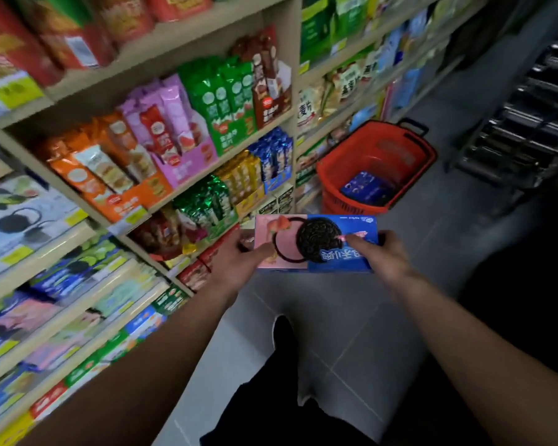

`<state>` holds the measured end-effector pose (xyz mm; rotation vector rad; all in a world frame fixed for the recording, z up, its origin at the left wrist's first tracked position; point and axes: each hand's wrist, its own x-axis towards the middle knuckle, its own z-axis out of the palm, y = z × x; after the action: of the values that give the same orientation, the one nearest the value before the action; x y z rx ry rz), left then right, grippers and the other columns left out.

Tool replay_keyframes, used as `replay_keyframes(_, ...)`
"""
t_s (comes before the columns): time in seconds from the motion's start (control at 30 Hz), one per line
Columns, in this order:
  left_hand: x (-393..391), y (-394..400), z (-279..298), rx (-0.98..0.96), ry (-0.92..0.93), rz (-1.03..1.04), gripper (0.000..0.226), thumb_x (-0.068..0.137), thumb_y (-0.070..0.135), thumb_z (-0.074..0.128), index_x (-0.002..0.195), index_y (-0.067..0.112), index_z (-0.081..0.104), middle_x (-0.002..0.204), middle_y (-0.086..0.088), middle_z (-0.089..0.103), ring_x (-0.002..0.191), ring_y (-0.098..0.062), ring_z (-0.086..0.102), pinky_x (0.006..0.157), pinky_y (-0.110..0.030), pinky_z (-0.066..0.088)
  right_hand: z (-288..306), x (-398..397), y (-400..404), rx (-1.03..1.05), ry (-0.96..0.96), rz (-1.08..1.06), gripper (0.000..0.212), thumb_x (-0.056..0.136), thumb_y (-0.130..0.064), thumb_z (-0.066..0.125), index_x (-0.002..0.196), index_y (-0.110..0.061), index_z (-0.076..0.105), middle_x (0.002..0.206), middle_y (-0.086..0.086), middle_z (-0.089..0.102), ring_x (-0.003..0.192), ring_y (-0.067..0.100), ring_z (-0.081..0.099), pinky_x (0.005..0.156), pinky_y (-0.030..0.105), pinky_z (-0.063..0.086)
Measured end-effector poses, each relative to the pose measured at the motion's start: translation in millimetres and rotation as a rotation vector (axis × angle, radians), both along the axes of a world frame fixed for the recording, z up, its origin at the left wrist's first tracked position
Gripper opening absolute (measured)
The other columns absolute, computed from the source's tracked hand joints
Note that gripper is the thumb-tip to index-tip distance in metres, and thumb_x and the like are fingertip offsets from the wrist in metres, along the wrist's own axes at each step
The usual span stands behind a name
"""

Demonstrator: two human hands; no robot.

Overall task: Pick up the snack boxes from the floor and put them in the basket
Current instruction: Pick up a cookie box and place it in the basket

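i've got both hands, left (239, 263) and right (379, 254), gripping the box (316, 243) ends; i'd carry it level over the basket (332, 175), then lower.

pink-blue cookie box (316, 243) held level — red basket (376, 165) beyond.
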<state>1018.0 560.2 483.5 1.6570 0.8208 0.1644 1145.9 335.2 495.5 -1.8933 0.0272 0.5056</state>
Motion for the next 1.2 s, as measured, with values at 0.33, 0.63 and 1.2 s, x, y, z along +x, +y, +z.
replay_keyframes(0.33,195,27,-23,-0.141,0.06,-0.215,0.05,0.049,0.051,0.076,0.092,0.029,0.066,0.09,-0.003,0.074,0.085,-0.024,0.071,0.077,-0.048,0.057,-19,146,8,-0.052,0.083,-0.218,0.03,0.08,-0.037,0.079,0.09,-0.016,0.061,0.084,-0.004,0.067,0.071,0.008,0.062,0.061,0.026,0.048)
replay_keyframes(0.63,338,25,-35,0.003,0.101,-0.475,0.028,0.055,0.067,0.064,0.074,0.048,0.07,0.07,0.01,0.073,0.067,-0.011,0.069,0.064,-0.038,0.055,-51,246,-1,-0.103,0.213,-0.414,0.047,0.069,-0.048,0.084,0.089,-0.008,0.069,0.082,0.005,0.072,0.072,0.019,0.066,0.066,0.032,0.052)
replay_keyframes(1.2,671,-15,-158,0.208,0.356,-0.427,0.057,0.064,0.061,0.063,0.109,0.025,0.066,0.097,0.002,0.074,0.093,-0.02,0.069,0.084,-0.043,0.054,-178,572,-34,-0.108,0.421,-0.442,0.02,0.09,-0.018,0.066,0.093,-0.011,0.048,0.082,0.004,0.055,0.066,0.014,0.053,0.053,0.025,0.039)
